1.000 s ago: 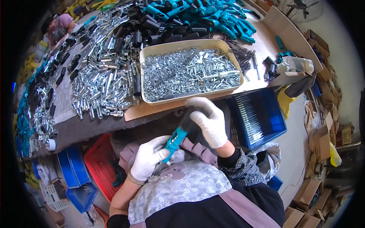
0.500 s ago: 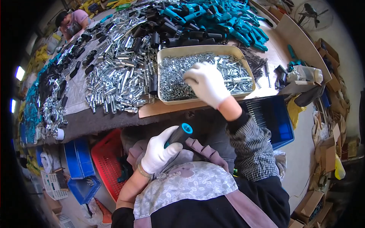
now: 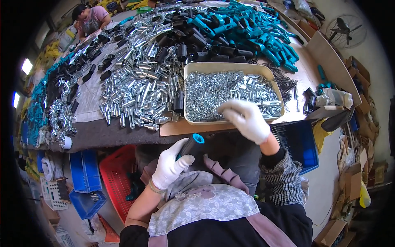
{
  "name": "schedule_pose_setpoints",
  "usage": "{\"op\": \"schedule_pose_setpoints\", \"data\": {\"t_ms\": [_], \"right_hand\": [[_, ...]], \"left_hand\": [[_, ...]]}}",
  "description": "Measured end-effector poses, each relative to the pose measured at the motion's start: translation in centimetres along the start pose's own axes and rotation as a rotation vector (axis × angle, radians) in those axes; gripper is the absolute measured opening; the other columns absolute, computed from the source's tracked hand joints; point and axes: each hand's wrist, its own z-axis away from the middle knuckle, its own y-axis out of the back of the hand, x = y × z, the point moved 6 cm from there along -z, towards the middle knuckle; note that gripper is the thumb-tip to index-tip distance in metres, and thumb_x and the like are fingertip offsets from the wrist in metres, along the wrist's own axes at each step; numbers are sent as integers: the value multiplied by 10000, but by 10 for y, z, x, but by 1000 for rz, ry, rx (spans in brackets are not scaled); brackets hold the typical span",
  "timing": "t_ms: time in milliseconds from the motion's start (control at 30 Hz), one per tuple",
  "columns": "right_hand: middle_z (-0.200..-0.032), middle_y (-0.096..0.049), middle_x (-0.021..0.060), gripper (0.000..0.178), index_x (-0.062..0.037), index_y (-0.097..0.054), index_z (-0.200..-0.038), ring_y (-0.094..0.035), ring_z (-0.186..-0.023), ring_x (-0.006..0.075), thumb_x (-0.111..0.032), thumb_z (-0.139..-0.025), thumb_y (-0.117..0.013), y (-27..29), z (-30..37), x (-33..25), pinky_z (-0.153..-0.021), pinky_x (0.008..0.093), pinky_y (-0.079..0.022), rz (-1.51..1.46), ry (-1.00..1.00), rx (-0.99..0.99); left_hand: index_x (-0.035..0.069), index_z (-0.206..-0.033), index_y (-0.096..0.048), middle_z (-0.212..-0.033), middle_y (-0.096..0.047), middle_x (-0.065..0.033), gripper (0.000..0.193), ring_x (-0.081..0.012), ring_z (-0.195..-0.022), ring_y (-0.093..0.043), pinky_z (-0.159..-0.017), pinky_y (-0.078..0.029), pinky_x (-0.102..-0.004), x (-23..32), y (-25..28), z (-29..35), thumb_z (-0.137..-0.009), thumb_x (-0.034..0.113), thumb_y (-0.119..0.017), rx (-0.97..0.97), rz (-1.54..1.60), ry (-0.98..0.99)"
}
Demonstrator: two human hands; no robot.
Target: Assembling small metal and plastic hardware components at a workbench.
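My left hand, in a white glove, is wrapped round a black tube with a teal ring-shaped end. The tube tilts up over my lap, its open end away from me. My white-gloved right hand hovers over the front edge of a cream tray. Its fingers are drawn together, and anything between them is hidden. Small shiny metal parts fill the tray's left side; longer metal pins lie on its right.
Metal sleeves are heaped left of the tray. Behind it lie black tubes and teal handles. Springs lie at its right. Below the table stand a red basket and blue bins. A person works far left.
My right hand has drawn back from the middle of the tray toward me, to its front edge. My left hand still holds the tube. The view has shifted slightly.
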Motion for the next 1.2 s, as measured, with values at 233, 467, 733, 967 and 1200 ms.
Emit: {"op": "schedule_pose_setpoints", "data": {"t_ms": [233,467,733,967,1200], "right_hand": [[-848,-688,139,106,-54,-684,-940,-690,-800,328,-145,-917,-635,-17,17,-30,-711,368,-542,47,72,-108],[-782,-676,134,74,-69,-671,-938,-681,-723,335,-122,-887,-664,-42,9,-46,-656,392,-538,116,197,-118],[-960,-687,178,309,-81,-665,-1057,-657,-966,378,-359,-957,-577,11,-77,12,-809,447,-530,140,379,-275],[-1239,-666,176,501,-138,-626,-1270,-638,-1148,342,-403,-850,-693,172,-191,175,-958,445,-505,1096,-587,163],[-1122,-699,195,476,-92,-620,-1310,-694,-979,318,-344,-912,-552,169,-167,148,-886,395,-519,559,-47,313]], "left_hand": [[-5,-1327,-564,-1050,-712,-180,765,-188,-949,-685,-858,-524,-330,24,8,-5,-861,587,-699,-41,-392,-209],[14,-1316,-577,-1011,-706,-190,694,-330,-924,-713,-818,-547,-370,32,12,-11,-810,441,-785,-98,-480,-257],[22,-1306,-582,-1019,-706,-198,697,-340,-923,-717,-803,-556,-366,40,11,-24,-822,491,-759,5,-420,-356],[54,-1305,-593,-1007,-703,-198,652,-341,-914,-718,-791,-555,-367,37,8,-26,-839,483,-748,41,-419,-327],[47,-1303,-599,-1072,-697,-217,641,-370,-978,-704,-830,-557,-378,36,6,-17,-809,406,-794,19,-433,-298]]}}
